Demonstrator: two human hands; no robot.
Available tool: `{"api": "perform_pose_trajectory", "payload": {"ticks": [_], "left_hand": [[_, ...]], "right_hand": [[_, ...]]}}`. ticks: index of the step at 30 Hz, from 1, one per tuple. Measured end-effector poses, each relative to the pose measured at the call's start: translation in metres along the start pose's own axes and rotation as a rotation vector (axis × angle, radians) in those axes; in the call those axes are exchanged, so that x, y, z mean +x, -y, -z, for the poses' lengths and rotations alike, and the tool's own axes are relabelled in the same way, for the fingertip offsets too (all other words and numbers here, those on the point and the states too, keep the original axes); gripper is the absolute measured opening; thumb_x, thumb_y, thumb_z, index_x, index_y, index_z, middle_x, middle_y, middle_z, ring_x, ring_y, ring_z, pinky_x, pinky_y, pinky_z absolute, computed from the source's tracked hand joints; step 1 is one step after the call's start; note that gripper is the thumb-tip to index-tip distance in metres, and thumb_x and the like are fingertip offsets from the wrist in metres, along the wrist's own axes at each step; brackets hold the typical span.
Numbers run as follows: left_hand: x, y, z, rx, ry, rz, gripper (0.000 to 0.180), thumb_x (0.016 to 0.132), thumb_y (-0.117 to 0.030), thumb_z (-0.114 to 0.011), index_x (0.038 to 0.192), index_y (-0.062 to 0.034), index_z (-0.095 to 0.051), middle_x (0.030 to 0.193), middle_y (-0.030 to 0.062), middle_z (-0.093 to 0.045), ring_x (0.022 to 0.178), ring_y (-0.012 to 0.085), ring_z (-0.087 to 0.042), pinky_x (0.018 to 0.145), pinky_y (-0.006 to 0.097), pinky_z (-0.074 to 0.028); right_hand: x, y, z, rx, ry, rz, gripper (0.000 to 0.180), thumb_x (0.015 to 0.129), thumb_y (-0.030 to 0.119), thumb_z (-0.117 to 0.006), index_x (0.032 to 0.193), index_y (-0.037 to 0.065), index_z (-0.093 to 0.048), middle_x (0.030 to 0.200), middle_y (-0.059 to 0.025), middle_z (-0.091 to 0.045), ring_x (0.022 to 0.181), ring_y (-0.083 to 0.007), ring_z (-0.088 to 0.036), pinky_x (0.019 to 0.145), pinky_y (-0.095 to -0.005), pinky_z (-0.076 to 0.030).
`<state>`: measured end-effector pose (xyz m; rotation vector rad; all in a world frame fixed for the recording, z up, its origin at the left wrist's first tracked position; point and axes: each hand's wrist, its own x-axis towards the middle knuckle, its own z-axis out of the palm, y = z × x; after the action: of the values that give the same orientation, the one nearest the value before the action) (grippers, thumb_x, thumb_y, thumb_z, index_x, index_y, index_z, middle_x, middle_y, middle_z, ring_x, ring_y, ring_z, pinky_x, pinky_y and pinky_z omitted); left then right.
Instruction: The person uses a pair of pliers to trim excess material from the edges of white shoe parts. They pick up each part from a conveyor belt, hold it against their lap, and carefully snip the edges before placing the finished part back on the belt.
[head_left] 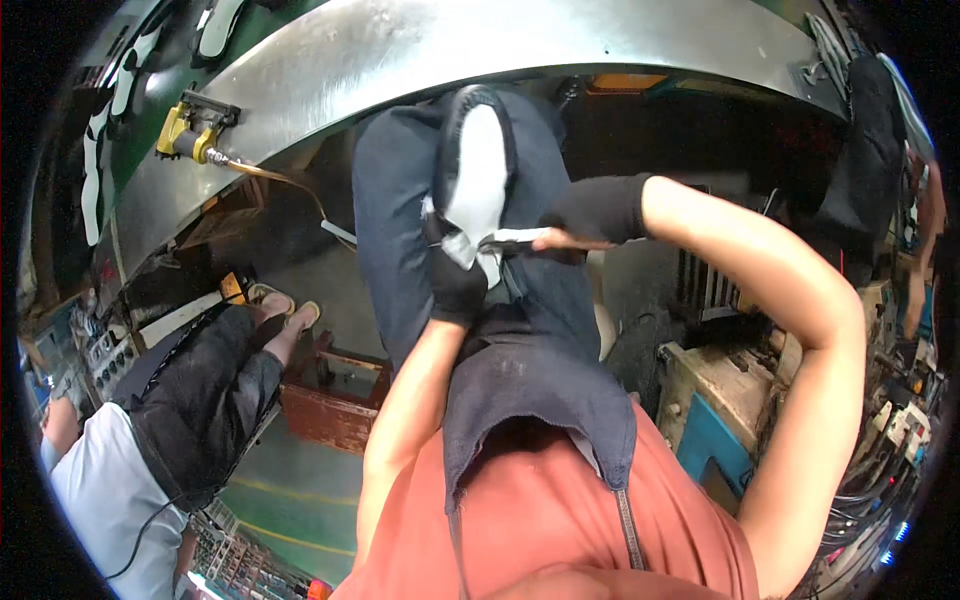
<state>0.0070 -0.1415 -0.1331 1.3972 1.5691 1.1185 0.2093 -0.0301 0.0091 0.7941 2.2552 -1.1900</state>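
A black shoe upper (445, 165) with a white insole bottom (484, 150) lies sole side up across my lap, its rounded end pointing at the bench. My left hand (458, 285), in a black fingerless glove, is closed round the near end of the shoe, where grey material (458, 248) is bunched. From the right, my right hand (575, 222), also gloved in black, grips a hand tool (515, 236) with a pale handle. The tool's dark tip meets the shoe beside the bunched material. Its exact kind does not show.
A curved metal bench (400, 50) spans the far side, with a yellow air tool (185, 135) and hose on its left part. Several shoe parts (92, 190) line the far left. Another person (180, 420) sits at left, near a reddish-brown box (335, 405). Machinery (720, 400) stands at right.
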Motion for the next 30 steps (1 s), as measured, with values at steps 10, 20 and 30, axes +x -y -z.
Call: {"api": "perform_pose_trajectory", "payload": {"ticks": [10, 20, 30], "left_hand": [[0.036, -0.052, 0.046, -0.530, 0.329, 0.389, 0.053, 0.096, -0.033, -0.043, 0.135, 0.0028, -0.037, 0.126, 0.0158, -0.052, 0.112, 0.0225, -0.053, 0.093, 0.033, -0.045], [0.048, -0.061, 0.016, -0.653, 0.240, 0.695, 0.060, 0.098, -0.050, -0.033, 0.125, 0.0011, -0.049, 0.113, 0.0145, -0.060, 0.099, 0.0209, -0.060, 0.086, 0.030, -0.048], [0.053, -0.046, 0.014, -0.004, 0.139, 0.053, 0.059, 0.090, -0.022, -0.059, 0.137, 0.0013, -0.034, 0.123, 0.0185, -0.054, 0.112, 0.0274, -0.051, 0.097, 0.036, -0.039]], "right_hand": [[0.006, 0.008, -0.048, 0.044, -0.470, 0.078, 0.038, 0.092, 0.042, -0.051, 0.088, 0.005, -0.060, 0.081, -0.0162, -0.061, 0.069, -0.0340, -0.061, 0.062, -0.0431, -0.048], [-0.024, 0.040, -0.016, -0.019, -0.555, -0.207, 0.041, 0.091, 0.036, -0.049, 0.083, -0.001, -0.065, 0.078, -0.0220, -0.064, 0.071, -0.0361, -0.064, 0.062, -0.0449, -0.049], [-0.058, 0.013, 0.000, 0.094, -0.354, -0.109, 0.039, 0.091, 0.038, -0.051, 0.087, 0.002, -0.064, 0.080, -0.0216, -0.064, 0.074, -0.0366, -0.064, 0.063, -0.0418, -0.050]]}}
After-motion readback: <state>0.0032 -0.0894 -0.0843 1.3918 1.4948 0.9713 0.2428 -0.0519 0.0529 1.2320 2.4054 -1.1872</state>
